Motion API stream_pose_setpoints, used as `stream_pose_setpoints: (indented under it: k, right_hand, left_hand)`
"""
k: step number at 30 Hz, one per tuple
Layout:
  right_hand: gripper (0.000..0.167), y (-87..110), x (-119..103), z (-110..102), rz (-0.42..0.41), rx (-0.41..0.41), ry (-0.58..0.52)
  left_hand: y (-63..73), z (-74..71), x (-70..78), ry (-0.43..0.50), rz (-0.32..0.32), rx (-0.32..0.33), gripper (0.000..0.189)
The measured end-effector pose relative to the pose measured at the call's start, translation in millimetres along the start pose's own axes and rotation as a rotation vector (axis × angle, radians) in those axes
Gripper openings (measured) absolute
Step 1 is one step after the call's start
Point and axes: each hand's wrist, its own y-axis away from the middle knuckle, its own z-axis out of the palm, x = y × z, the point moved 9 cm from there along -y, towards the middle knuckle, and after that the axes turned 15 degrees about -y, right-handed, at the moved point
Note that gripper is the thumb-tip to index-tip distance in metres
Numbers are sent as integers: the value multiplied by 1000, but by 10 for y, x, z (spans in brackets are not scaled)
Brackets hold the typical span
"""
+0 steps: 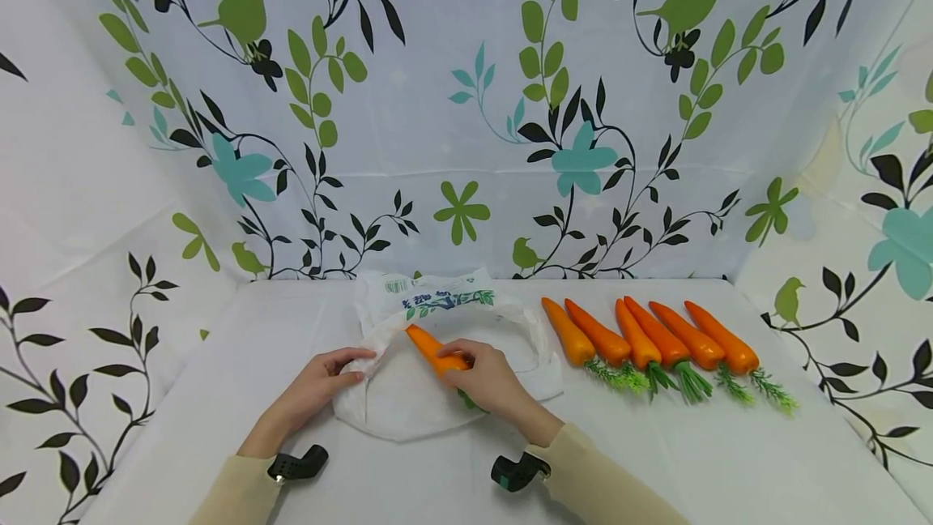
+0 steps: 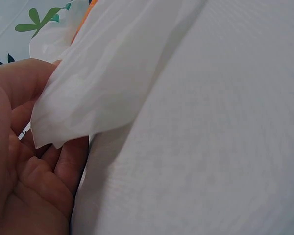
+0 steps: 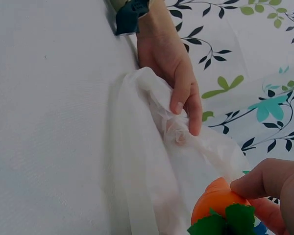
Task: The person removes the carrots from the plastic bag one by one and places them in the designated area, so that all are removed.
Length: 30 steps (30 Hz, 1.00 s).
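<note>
A white plastic bag (image 1: 408,407) with blue and green print lies spread on the table, its mouth facing up. My left hand (image 1: 321,386) pinches the bag's left edge between thumb and fingers; in the left wrist view the thin film (image 2: 103,73) hangs over those fingers. My right hand (image 1: 484,379) grips an orange carrot (image 1: 426,343) near its thick green-topped end, above the bag. The carrot's tip points up and left. In the right wrist view its round orange end (image 3: 213,203) and green leaves (image 3: 240,218) show beside the thumb.
Several more orange carrots (image 1: 663,339) with green tops lie in a row to the right of the bag. A white cloth covers the table (image 1: 408,484). A patterned curtain (image 1: 437,104) with leaves and birds stands behind.
</note>
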Motion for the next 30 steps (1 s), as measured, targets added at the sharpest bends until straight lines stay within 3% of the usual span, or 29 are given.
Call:
stream_pose_setpoints:
  k: [12,30]
  right_hand:
    - [27,99,-6,-254,-20,22,28]
    - [26,242,-15,-718,-49,90,114]
  left_hand:
    - [21,-8,7,-26,14,10,36]
    - [15,-15,11,-9,-16,14,34]
